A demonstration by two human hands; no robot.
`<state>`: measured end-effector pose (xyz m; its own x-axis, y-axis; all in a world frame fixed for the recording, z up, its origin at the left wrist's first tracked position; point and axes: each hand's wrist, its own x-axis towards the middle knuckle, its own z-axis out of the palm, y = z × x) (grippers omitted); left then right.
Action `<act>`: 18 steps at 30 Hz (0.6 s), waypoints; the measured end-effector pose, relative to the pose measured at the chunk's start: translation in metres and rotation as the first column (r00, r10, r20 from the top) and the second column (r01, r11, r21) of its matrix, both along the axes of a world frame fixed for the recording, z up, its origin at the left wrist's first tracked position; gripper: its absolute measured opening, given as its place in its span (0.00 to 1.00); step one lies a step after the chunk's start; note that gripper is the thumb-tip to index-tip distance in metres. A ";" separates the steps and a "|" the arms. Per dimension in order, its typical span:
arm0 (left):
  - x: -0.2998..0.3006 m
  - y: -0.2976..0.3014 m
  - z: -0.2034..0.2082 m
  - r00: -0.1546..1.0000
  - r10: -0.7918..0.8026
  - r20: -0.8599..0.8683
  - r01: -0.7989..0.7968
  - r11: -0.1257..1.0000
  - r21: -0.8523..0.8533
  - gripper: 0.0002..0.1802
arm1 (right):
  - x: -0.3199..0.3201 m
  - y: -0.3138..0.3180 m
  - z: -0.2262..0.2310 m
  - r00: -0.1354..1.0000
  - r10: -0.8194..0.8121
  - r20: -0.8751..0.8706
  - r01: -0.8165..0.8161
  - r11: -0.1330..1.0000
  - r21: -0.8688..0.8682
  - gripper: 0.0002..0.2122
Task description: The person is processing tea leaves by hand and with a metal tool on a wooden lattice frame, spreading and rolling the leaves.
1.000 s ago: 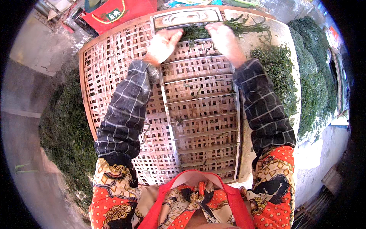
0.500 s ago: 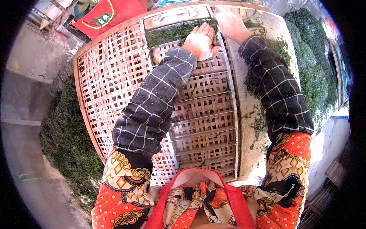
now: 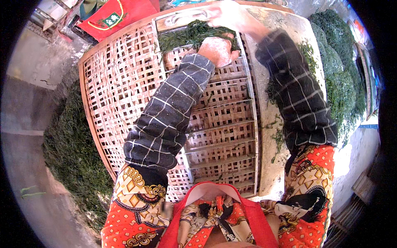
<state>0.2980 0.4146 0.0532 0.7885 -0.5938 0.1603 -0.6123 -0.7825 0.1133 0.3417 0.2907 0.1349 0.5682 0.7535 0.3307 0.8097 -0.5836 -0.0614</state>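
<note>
My left hand, fingers bent, touches green strands near the far edge of the rack; the nearer slots of the frame seem unfilled. My right hand blurs; I can't tell either grip.

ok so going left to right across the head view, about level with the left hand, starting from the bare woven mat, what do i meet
Bare woven mat → left part of the green strands → left hand → frame's right rail → right checked sleeve → green heap at right.
</note>
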 end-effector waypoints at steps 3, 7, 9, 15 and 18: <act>-0.012 -0.015 0.021 0.993 0.026 -0.115 -0.017 0.997 0.082 0.27 | -0.005 -0.034 -0.062 0.986 -0.168 0.001 0.152 0.898 0.414 0.16; 0.000 0.016 0.016 0.991 -0.133 -0.016 0.129 0.980 -0.153 0.24 | 0.014 -0.017 -0.091 0.990 -0.138 0.030 0.102 0.844 0.527 0.11; -0.009 0.005 0.078 0.859 0.117 -0.498 -0.070 0.991 0.113 0.25 | 0.005 -0.034 -0.092 0.964 -0.252 0.082 0.186 0.863 0.470 0.08; 0.026 0.092 -0.015 0.980 -0.197 -0.020 0.190 0.967 -0.171 0.19 | -0.023 -0.021 -0.104 0.813 -0.112 0.572 0.099 0.994 0.055 0.13; 0.065 0.110 0.006 0.649 -0.502 -0.571 0.116 0.807 -0.578 0.16 | -0.028 -0.020 -0.087 0.956 -0.125 0.267 0.117 0.992 0.049 0.18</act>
